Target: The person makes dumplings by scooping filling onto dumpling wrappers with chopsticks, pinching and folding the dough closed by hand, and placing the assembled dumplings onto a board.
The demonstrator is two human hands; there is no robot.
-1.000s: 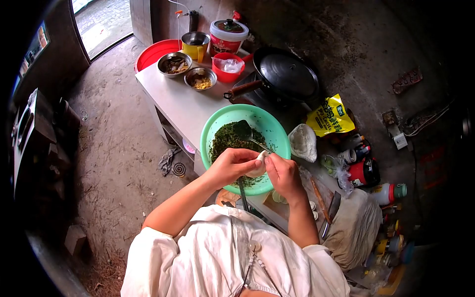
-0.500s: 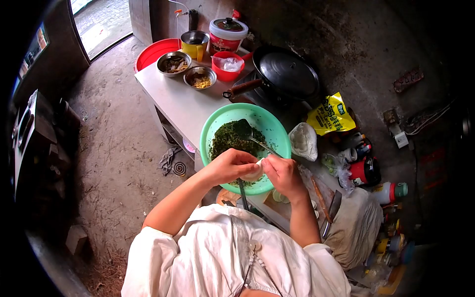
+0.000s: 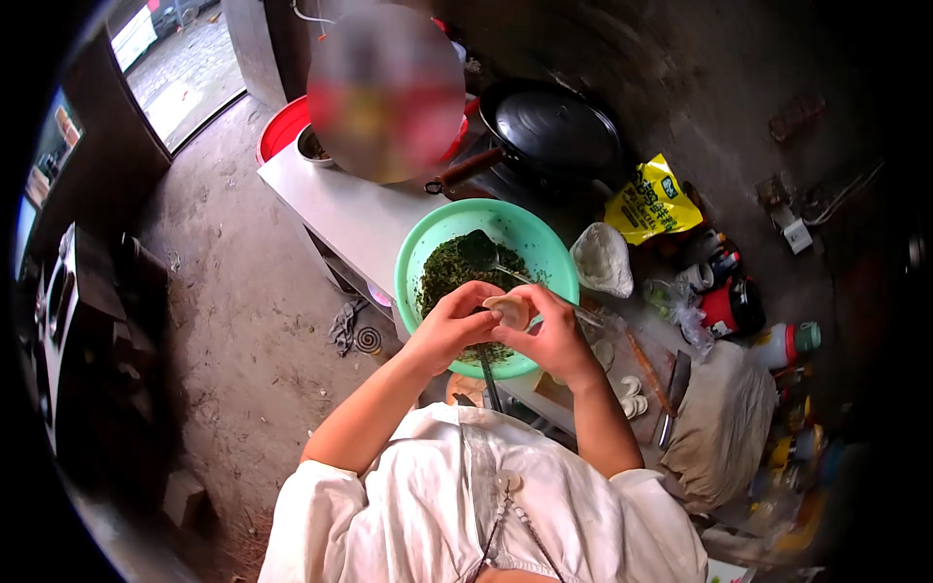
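My left hand [image 3: 457, 328] and my right hand [image 3: 556, 338] meet over the near side of a mint-green bowl [image 3: 558, 255]. Between them is a pale round dough wrapper [image 3: 512, 311], held at its edges by the fingers of both hands; whether filling lies in it I cannot tell. Chopped green filling [image 3: 445, 275] lies in the bowl. A dark-headed spoon [image 3: 479, 251] rests in the filling, its metal handle running behind my right hand. A second, dark handle [image 3: 489, 377] sticks out over the bowl's near rim, below my left hand.
On the right are small dough rounds [image 3: 633, 397], a rolling pin [image 3: 649, 374], a knife [image 3: 675, 389] and a cloth-covered bundle [image 3: 724, 418]. Beyond the bowl stand a lidded wok [image 3: 554, 131], a yellow packet [image 3: 651, 204] and a white bag [image 3: 602, 260]. A blurred disc hides the far tabletop.
My hands have shifted their grip, and the wrapper now shows its round face between them. The view has turned slightly, uncovering more dough rounds on the right.
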